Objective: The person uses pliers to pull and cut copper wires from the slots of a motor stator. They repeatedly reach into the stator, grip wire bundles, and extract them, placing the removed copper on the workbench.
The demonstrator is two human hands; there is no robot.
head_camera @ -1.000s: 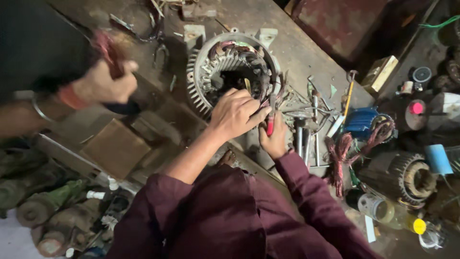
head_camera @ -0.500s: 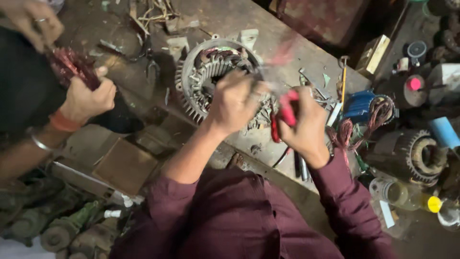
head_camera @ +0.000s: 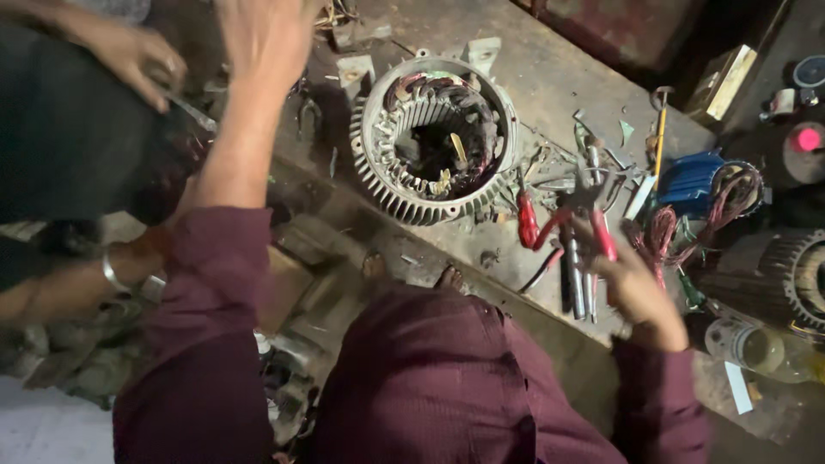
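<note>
One finned motor stator with copper windings on the worktop, plus one more finned motor at the right edge. One pair of red-handled pliers in the wearer's right hand, one red-handled screwdriver lying beside it, one blue coil spool, two bundles of reddish wire. Hands: two of the wearer's, left hand raised, and two of another person, one hand top left.

Red-handled metal pliers. Grey ribbed round motor stator housing, copper-red windings inside. Maroon cloth sleeves. Blue plastic casing. Second red-handled tool on brown, stained wooden bench.
</note>
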